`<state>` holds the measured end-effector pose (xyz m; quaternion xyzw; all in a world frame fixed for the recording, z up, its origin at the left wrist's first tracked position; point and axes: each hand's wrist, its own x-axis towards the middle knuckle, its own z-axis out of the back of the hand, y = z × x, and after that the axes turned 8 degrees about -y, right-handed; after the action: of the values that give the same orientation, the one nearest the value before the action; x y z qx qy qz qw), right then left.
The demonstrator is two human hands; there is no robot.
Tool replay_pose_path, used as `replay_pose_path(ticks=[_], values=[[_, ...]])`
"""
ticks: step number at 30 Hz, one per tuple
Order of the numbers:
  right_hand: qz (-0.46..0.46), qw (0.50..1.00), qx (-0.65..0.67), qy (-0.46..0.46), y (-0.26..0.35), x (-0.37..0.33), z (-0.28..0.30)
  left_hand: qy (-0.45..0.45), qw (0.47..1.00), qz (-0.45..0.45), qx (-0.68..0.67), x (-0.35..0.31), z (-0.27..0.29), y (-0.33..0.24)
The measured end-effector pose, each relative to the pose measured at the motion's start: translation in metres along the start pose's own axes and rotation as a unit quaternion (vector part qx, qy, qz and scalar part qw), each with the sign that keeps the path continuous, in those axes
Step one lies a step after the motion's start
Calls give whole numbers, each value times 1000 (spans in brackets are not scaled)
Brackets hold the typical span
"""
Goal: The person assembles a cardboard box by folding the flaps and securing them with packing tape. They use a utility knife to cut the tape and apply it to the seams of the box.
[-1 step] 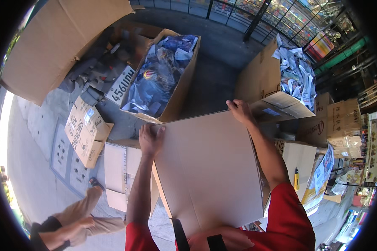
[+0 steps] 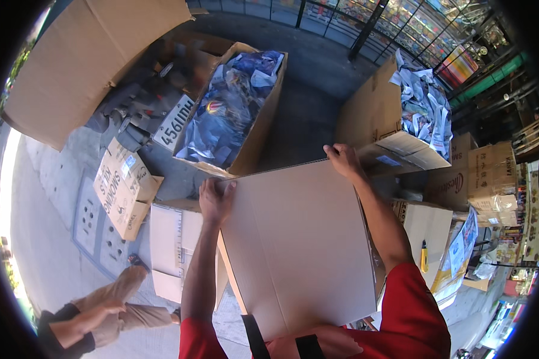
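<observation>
Gripped large plain brown cardboard sheet (image 2: 299,245) with left hand (image 2: 215,200) and right hand (image 2: 341,158) clamped over its top edge; at eleven o'clock, open carton (image 2: 260,140) of blue packets (image 2: 227,110).

I see two open cartons (image 2: 233,113) stuffed with paper (image 2: 425,107), a yellow utility knife (image 2: 424,256), and a crouching person (image 2: 96,317).

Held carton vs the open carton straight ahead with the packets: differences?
The held carton is closed, showing a plain blank face; the open carton shows blue and white packets heaped inside. The held carton is gripped at its far corners by the left hand and right hand; the open carton sits on the ground, untouched. Both are brown corrugated cardboard.
</observation>
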<state>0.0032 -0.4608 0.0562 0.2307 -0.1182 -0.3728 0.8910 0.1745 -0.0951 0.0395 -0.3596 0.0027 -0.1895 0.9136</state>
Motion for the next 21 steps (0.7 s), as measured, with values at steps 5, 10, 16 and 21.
replay_pose_path(ticks=[5, 10, 16, 21], values=[[-9, 1000, 8, 10, 10, -1, 4, -13, 999, 8, -40, 11, -1, 5], [-11, 1000, -3, 8, 12, 0, 1, -5, 999, 5, -48, 19, -9, 15], [0, 1000, -5, 1, 11, 8, 3, -52, 989, -72, -119, 8, -12, 10], [4, 999, -25, -28, 13, 7, 4, -86, 987, -23, -134, 5, -9, 3]])
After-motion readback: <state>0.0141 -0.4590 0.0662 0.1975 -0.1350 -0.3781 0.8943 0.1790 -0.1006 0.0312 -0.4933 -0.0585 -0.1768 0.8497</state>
